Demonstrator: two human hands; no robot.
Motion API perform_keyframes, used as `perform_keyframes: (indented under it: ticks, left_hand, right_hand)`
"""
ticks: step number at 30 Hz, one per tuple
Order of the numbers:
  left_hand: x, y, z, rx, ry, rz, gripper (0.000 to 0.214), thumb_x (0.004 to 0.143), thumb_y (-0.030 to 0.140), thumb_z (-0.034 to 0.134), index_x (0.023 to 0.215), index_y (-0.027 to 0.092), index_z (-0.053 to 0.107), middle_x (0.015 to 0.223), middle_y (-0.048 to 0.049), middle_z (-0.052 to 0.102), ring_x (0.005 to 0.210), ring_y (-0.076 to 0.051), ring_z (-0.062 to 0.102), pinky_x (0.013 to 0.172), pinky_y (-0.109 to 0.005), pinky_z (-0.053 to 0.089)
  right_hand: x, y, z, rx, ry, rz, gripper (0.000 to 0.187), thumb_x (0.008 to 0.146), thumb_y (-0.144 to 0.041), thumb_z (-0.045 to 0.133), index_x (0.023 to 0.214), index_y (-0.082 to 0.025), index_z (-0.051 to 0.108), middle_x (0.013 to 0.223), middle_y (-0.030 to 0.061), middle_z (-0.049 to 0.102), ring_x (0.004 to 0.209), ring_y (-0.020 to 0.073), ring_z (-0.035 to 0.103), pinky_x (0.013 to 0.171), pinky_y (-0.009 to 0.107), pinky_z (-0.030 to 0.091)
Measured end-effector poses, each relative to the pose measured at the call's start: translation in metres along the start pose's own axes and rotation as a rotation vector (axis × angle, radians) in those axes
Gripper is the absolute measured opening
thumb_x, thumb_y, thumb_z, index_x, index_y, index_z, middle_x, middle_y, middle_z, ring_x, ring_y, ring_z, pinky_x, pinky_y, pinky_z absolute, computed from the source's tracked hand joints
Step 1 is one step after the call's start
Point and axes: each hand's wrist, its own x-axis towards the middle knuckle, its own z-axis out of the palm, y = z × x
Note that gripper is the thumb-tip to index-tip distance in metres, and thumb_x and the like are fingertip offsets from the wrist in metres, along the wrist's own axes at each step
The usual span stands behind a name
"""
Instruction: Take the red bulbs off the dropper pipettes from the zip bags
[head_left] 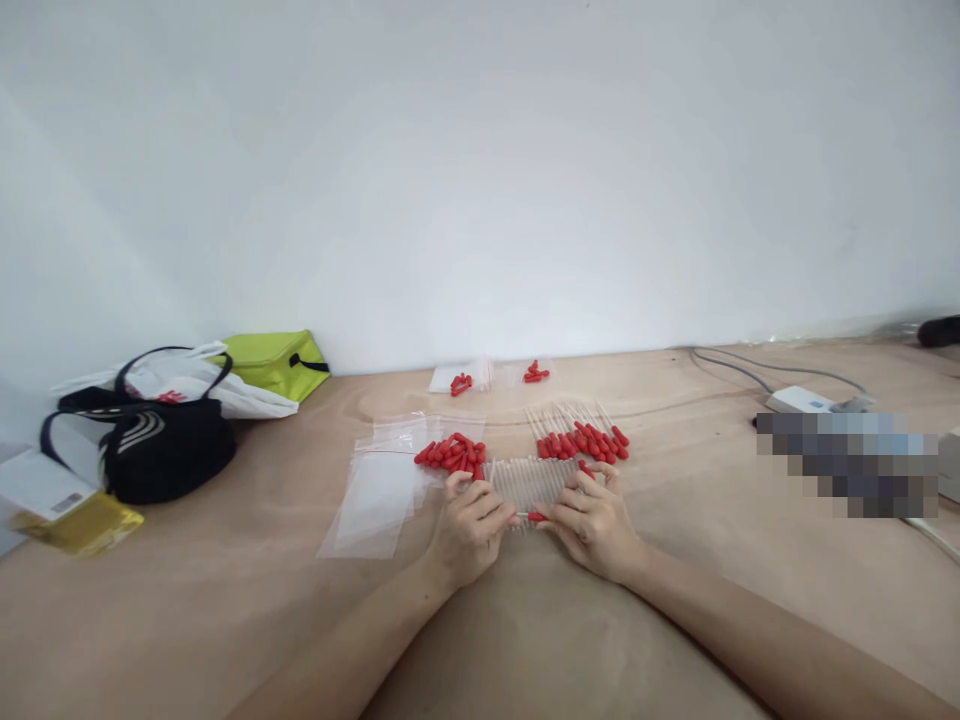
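Note:
Between my two hands is a thin pale stick (523, 516) with a red cap (537, 517) at its right end. The fingertips of my left hand (472, 525) are closed on the stick's left end, and those of my right hand (596, 520) pinch the red cap. Just beyond them lies a row of thin clear sticks (531, 480), side by side. A pile of loose red caps (454, 452) sits beyond my left hand. Past my right hand lie several red-capped sticks (574, 440), capped ends toward me. Red bits also show by the fingers of both hands.
Clear zip bags (367, 500) lie left of my left hand. Small bags with red caps (461, 384) are near the wall. A black bag (176, 450), a lime-green bag (274, 362) and a yellow package (82, 520) stand left. A white power strip (799, 400) with cables is right.

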Motion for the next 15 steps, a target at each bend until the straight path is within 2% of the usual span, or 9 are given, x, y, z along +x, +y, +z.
perform_keyframes:
  ticks: [15]
  left_hand:
    - [-0.0011,0.0023,-0.0026,0.009,-0.038,0.007,0.02,0.087,0.02,0.044,0.072,0.02,0.057,0.06,0.0035,0.059,0.069,-0.012,0.054,0.082,-0.036,0.026]
  right_hand:
    - [-0.0031,0.0,-0.0046,0.015,-0.072,0.005,0.017,0.081,-0.025,0.05,0.074,-0.026,0.065,0.054,-0.0044,0.056,0.069,0.0121,0.049,0.088,0.039,0.02]
